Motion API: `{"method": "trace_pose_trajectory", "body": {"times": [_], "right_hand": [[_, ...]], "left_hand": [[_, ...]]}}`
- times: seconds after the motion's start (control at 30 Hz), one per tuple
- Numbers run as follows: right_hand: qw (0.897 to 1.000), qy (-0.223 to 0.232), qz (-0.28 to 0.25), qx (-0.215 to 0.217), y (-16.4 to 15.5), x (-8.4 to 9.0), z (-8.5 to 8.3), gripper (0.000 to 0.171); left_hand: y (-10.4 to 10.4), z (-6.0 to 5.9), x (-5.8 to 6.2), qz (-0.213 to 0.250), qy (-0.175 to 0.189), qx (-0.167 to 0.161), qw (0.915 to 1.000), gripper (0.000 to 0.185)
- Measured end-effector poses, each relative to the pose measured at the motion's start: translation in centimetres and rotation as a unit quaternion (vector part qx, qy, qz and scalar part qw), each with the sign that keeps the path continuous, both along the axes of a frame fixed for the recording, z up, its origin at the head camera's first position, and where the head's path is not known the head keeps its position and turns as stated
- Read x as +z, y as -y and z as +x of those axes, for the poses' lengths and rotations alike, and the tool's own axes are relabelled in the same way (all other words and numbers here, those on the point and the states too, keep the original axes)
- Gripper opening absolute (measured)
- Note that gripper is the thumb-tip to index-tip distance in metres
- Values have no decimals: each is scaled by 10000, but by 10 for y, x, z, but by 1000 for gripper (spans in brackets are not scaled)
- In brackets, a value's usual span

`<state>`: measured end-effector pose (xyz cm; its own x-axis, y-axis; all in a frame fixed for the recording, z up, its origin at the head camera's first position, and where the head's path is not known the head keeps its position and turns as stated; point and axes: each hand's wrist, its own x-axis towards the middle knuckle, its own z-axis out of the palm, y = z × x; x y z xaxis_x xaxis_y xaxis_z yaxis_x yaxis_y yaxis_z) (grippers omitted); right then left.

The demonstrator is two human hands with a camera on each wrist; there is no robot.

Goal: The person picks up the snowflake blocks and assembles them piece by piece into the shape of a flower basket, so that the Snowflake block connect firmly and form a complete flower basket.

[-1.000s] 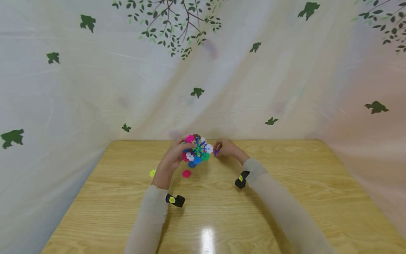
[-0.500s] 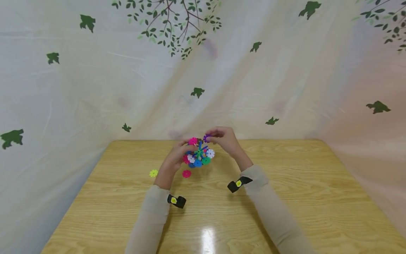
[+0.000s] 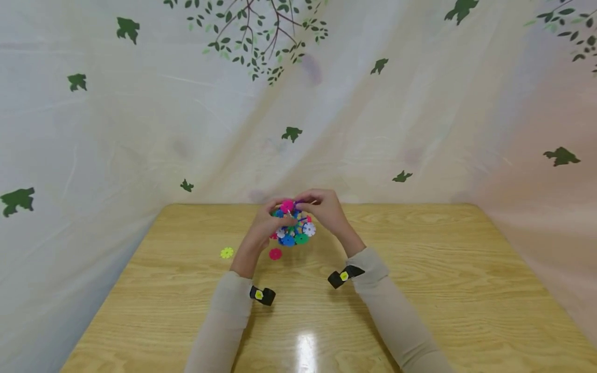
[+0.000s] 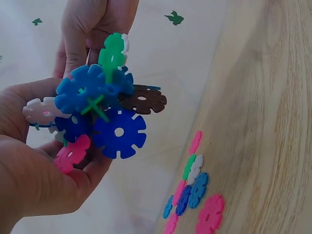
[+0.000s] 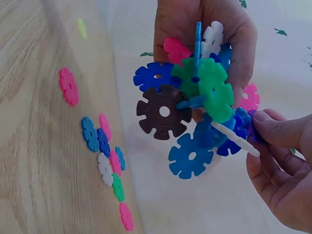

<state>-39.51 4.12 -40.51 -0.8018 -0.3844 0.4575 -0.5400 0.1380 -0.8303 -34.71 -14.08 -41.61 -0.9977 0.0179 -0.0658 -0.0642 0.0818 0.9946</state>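
Observation:
In the head view my left hand (image 3: 261, 228) holds a ball-like cluster of interlocking plastic flower discs (image 3: 289, 240) above the far part of the table. The cluster mixes blue, green, white, pink and brown discs, which jut out at many angles. My right hand (image 3: 326, 207) is at its far right side. Seen from the right wrist, thumb and fingers pinch a purple disc (image 5: 255, 130) at the cluster's edge, near blue discs. Whether its slot is engaged is hidden by the fingers. A brown disc (image 5: 150, 122) and a green disc (image 5: 217, 97) face that camera.
On the wooden table (image 3: 420, 290), a yellow disc (image 3: 226, 253) lies left of my left forearm and a pink disc (image 3: 275, 254) lies below the cluster. Several more loose discs, including a white disc (image 5: 105, 169), lie close together. A printed curtain (image 3: 350, 129) hangs behind.
My right hand has lifted the purple disc from the right and brought it up and left against the cluster. My left hand keeps its hold, the cluster turned slightly.

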Motion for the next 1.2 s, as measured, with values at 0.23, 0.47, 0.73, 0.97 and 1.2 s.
{"method": "trace_pose_trajectory", "body": {"times": [0.23, 0.47, 0.73, 0.97, 1.2], "right_hand": [[9976, 14, -664, -177, 3, -2, 2, 12], [9956, -1, -934, -122, 4, -7, 3, 12], [9947, -94, -1013, -122, 8, -8, 7, 10], [9957, -100, -911, -129, 7, -8, 6, 8], [9973, -85, -725, 10, 6, -2, 8, 15]], "left_hand": [[-2, 1, 2, 11, -120, 70, 9999, 51], [-2, 3, 4, -108, -203, 239, 9995, 48], [-2, 5, 6, -31, -442, 484, 9978, 44], [-4, 7, 8, -321, -675, 507, 9959, 41], [1, 8, 11, -95, -427, 352, 9984, 47]]}}
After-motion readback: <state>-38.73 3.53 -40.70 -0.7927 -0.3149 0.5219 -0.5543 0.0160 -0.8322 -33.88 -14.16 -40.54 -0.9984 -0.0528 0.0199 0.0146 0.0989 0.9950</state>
